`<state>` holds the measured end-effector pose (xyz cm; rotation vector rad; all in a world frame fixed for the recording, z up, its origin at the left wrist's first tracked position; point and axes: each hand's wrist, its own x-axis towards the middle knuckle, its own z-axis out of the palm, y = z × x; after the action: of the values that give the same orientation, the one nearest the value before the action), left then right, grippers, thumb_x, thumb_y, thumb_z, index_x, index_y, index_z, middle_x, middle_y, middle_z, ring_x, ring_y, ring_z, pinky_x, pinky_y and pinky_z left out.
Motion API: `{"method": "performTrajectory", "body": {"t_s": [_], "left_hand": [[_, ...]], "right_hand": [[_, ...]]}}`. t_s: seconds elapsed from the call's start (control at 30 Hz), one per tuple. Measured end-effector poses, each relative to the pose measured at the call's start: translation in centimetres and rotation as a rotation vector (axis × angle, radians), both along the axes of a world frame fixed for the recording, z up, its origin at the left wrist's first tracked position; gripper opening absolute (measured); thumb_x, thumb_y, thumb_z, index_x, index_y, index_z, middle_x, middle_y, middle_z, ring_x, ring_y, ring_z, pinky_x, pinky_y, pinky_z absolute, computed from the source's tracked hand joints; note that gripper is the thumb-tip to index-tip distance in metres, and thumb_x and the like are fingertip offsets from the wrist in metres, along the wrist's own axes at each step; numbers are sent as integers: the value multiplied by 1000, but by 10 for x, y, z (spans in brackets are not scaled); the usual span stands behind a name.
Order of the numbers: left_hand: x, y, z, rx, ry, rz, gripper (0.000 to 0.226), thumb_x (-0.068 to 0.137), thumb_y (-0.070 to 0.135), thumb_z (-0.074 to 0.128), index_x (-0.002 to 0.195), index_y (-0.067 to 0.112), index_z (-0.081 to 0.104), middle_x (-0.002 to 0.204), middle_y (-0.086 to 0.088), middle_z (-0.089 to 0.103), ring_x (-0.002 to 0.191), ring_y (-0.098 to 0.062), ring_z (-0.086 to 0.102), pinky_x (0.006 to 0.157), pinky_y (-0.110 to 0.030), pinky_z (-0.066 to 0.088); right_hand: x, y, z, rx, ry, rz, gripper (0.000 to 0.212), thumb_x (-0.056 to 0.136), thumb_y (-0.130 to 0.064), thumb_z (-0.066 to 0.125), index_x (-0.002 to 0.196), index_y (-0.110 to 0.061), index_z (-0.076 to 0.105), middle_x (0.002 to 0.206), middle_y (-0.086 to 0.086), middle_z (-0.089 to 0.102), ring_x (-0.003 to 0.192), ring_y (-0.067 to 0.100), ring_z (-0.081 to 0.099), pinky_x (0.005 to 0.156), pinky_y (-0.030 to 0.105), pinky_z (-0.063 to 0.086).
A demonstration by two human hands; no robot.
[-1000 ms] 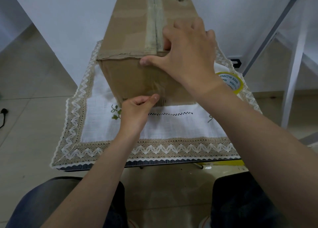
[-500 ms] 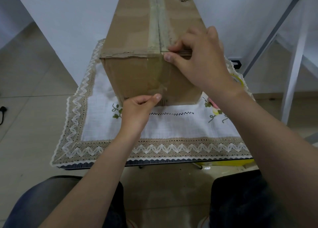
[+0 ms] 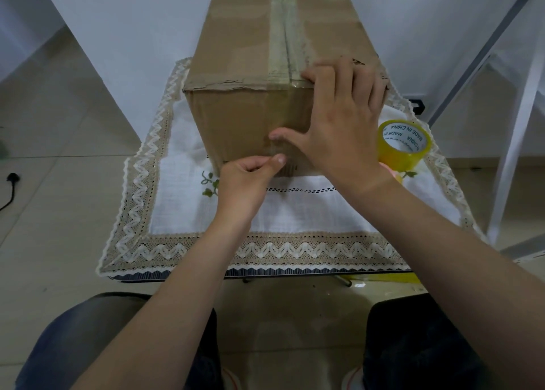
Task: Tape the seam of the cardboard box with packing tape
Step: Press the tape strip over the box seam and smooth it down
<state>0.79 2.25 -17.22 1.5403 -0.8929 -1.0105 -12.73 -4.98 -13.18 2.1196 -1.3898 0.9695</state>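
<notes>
A tall brown cardboard box [image 3: 241,65] stands on a small table under a white lace-edged cloth [image 3: 182,207]. Clear tape [image 3: 280,30] runs along the box's top seam and down its near face. My right hand [image 3: 342,118] lies spread over the box's near top edge, fingers on the top, thumb pressed flat on the front face over the tape. My left hand [image 3: 250,180] is curled low at the front face, its thumb tip pressing the tape's lower end near the box's bottom edge. A yellow roll of packing tape [image 3: 404,145] stands on the cloth to the right of the box.
A white wall sits right behind the box. A white metal frame [image 3: 519,118] rises at the right. A black plug and cable [image 3: 11,183] lie on the tiled floor at the left. My knees show below the table's near edge.
My right hand has gone from pinching the box's top edge to lying spread, with its thumb down on the front face. The tape roll has come back into sight. My left hand has barely moved.
</notes>
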Motion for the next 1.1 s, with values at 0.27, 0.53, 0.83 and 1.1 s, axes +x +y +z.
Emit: {"method": "performTrajectory", "body": {"t_s": [0.27,0.53,0.83,1.1], "left_hand": [[0,-2,1,19,30,-11,21,92,31,77,102,13,81,38,22,51,36,9,48,58,-19,35],[1,-4,-3,3,29,-16,6,91,31,78,86,28,77,46,20,64,40,10,51,60,-20,40],[0,-5,-3,-25,24,-3,10,90,30,78,92,21,80,58,15,74,39,9,50,59,-20,38],[-1,-8,-3,-27,62,-35,21,92,29,77,105,12,79,84,28,54,87,4,43,62,-23,52]], "right_hand": [[-4,-4,7,34,-97,38,80,74,-84,58,118,-17,61,120,6,60,111,34,54,99,45,36],[-9,2,-3,0,10,54,88,68,-77,69,131,-17,56,137,8,56,121,36,52,109,49,31],[-10,-1,-9,7,5,70,87,73,-76,66,136,-17,53,141,10,54,127,34,41,113,54,29],[-19,-1,7,73,-48,88,71,79,-73,65,132,-27,54,133,1,54,122,29,46,107,45,32]]}}
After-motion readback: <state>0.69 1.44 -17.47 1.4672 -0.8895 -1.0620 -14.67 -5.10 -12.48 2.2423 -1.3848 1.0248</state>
